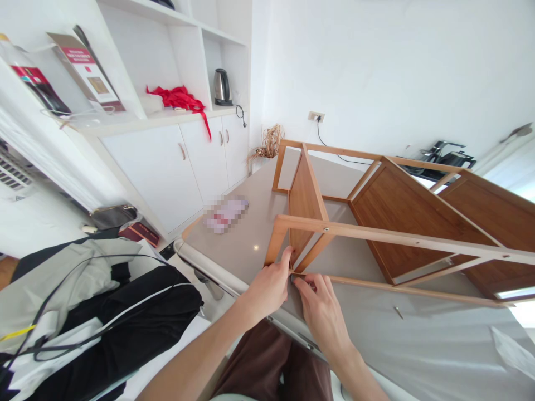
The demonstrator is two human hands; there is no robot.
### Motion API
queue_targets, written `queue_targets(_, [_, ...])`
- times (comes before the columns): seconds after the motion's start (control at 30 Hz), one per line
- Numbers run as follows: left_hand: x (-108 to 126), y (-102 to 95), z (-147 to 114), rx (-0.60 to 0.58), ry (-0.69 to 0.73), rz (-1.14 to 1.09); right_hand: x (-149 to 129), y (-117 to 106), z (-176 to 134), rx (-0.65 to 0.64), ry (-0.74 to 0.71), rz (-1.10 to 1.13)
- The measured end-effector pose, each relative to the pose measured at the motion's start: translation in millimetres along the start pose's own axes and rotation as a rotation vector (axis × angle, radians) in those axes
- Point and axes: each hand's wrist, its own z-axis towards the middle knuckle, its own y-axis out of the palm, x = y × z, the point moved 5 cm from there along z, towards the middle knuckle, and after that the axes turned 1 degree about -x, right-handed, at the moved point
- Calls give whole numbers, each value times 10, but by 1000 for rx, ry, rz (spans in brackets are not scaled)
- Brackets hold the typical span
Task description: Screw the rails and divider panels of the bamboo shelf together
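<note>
Far left, at ten o'clock from the hands, a dark-filled bottle (39,89) leaned into view beside an upright box (87,72) on the cabinet shelf. Round at nine, a heap of clothes (137,309) sprawled with cables across it, and a black bag (113,214) sat just behind. Between ten and eleven, red ribbon (179,99) spilled over the cabinet's edge; at eleven stood a steel kettle (223,87), its cord dangling. Nearer, at ten, a pixelated packet (225,214) lay on the table (418,340), well clear of the fingers.

Then the action! The left hand (271,284) was bent, partly closed round the near corner of a wooden rack (309,192), index finger against the wood. The rack lay on its side on the table, sweeping from twelve o'clock round to three, its near rail crossing in front of the slanted panels. Dried stems (271,142) poked up behind it at twelve.

The right hand (321,298) came in tight at that same corner, thumb and fingers drawn close; whether they pinched anything could not be told. Past three, a small screw (398,312) lay loose. At two, the rack partly blocked a black appliance (453,156), and clear plastic (512,351) rested on the table's right edge.
</note>
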Motion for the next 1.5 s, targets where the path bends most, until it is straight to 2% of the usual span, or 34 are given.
queue_targets(0.67, [13, -14, 1, -27, -3, -25, 9, -3, -13, 12, -4, 4])
queue_targets(0.97, [-50, 54, 12, 21, 38, -56, 9, 5, -2, 15, 0, 30])
queue_targets(1.5, [-34, 32, 15, 14, 45, -73, -52, -21, 9, 55, -40, -41])
